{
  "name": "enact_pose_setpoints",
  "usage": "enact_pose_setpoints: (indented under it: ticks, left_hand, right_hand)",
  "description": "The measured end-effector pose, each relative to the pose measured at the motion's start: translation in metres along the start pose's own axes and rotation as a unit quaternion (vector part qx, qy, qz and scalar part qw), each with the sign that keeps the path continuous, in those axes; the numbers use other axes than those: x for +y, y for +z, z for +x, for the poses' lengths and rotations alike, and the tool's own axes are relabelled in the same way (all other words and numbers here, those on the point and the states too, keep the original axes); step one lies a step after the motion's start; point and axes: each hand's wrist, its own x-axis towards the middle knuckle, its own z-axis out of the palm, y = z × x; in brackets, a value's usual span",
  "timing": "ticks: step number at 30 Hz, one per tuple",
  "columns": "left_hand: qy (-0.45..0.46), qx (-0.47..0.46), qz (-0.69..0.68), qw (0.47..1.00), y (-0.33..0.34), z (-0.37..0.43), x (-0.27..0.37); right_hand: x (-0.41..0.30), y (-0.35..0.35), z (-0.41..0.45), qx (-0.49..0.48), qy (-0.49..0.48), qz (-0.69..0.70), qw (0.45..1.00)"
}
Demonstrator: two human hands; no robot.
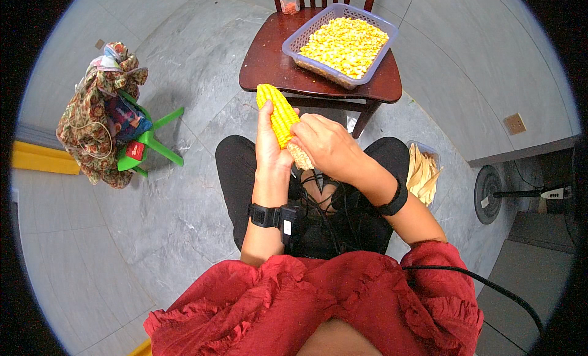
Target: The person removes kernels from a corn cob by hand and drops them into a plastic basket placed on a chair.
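Observation:
An ear of yellow corn [279,114] is held above my lap, tilted with its tip up and to the left. Its lower end is bare cob, while kernels cover the rest of what shows. My left hand [271,140] wraps the ear from the left, thumb along its side. Bent fingers of my right hand [328,147] press on the ear where the kernels meet the bare part; the fingertips are partly hidden, and whether loose kernels lie under them I cannot tell. Beyond my hands, a purple plastic basket [290,49] holds many loose corn kernels [347,43].
The basket stands on a dark red wooden chair [262,57], beside a small lidded plastic jar [290,3]. Right of my knee is a container of corn husks [421,174]. A green stool [158,147] with floral cloth stands left; a fan base [488,195] is far right.

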Motion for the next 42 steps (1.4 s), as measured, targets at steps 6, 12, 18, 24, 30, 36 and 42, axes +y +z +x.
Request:
enact_pose_setpoints:
  ticks: [6, 12, 18, 24, 30, 36, 42]
  left_hand:
    - [0.001, 0.019, 0.016, 1.000, 0.004, -0.002, -0.001]
    - [0.009, 0.015, 0.014, 1.000, 0.006, -0.002, -0.003]
    - [-0.021, 0.011, -0.003, 1.000, 0.001, 0.001, -0.001]
    - [0.004, 0.027, 0.013, 1.000, -0.006, 0.004, 0.003]
    - [0.003, 0.028, 0.003, 1.000, -0.006, 0.001, 0.005]
    - [-0.008, 0.033, 0.003, 0.999, -0.005, 0.001, 0.006]
    - [0.003, 0.034, 0.017, 0.999, -0.007, 0.001, 0.006]
  right_hand:
    - [0.001, -0.001, -0.004, -0.014, 0.013, 0.029, 0.999]
    - [0.004, 0.002, -0.005, 0.020, 0.017, 0.047, 0.999]
    - [0.004, 0.000, -0.006, 0.022, 0.074, 0.101, 0.992]
    - [0.026, -0.018, -0.008, 0.087, 0.172, 0.150, 0.970]
    - [0.114, -0.050, 0.004, 0.184, 0.289, 0.068, 0.937]
    - [0.176, -0.040, -0.003, 0.122, 0.333, -0.019, 0.935]
    - [0.191, -0.035, -0.008, 0.064, 0.350, -0.046, 0.933]
